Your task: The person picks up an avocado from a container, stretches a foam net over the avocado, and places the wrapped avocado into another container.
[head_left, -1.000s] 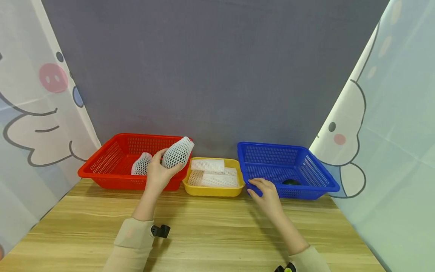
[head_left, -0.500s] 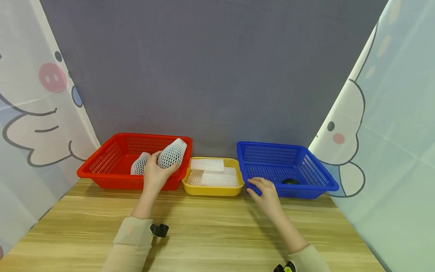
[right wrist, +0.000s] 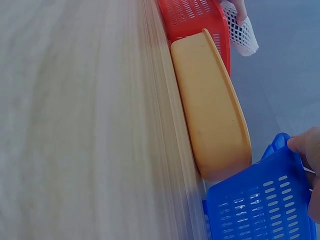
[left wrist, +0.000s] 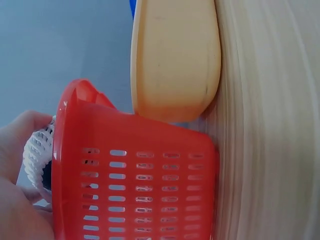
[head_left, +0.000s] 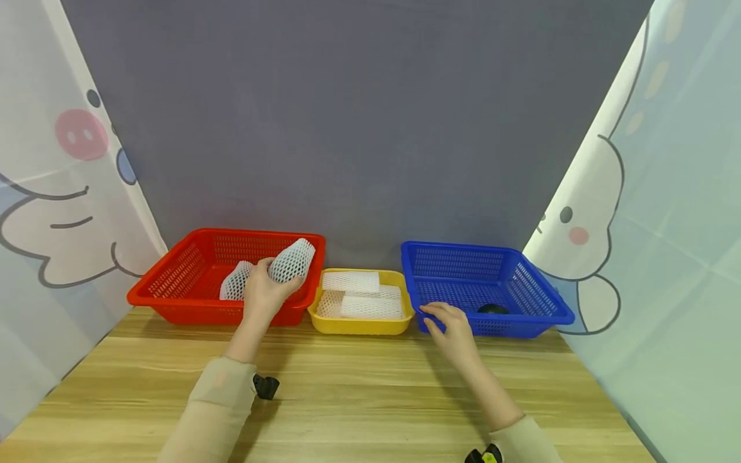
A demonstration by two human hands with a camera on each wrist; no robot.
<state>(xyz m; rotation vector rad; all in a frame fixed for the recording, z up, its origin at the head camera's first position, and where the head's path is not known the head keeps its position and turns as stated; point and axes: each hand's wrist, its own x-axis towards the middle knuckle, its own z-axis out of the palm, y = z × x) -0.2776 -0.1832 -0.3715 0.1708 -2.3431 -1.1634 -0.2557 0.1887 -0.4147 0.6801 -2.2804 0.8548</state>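
Note:
My left hand [head_left: 267,292] grips a white foam net sleeve [head_left: 292,260] above the right part of the red basket [head_left: 173,301]. Something dark shows through its mesh in the left wrist view, but its kind is unclear. Another white foam net sleeve [head_left: 236,281] lies in the same basket, left of the hand. My right hand [head_left: 457,335] is at the front left corner of the blue basket [head_left: 523,318], its fingers loosely bent by the rim and holding nothing. Inside that basket sits a dark, rounded object [head_left: 493,309], mostly hidden by the front wall.
Between the two larger baskets stands a yellow tray [head_left: 359,326] with several flat white foam nets [head_left: 370,307]. All three containers rest along the back of the wooden table [head_left: 359,392], before a grey backdrop [head_left: 359,128]. Printed curtains [head_left: 677,212] flank both sides.
My left hand has moved slightly left and lower with the filled foam net, from beside the red basket's right rim to over the basket. The right hand stays by the blue rim.

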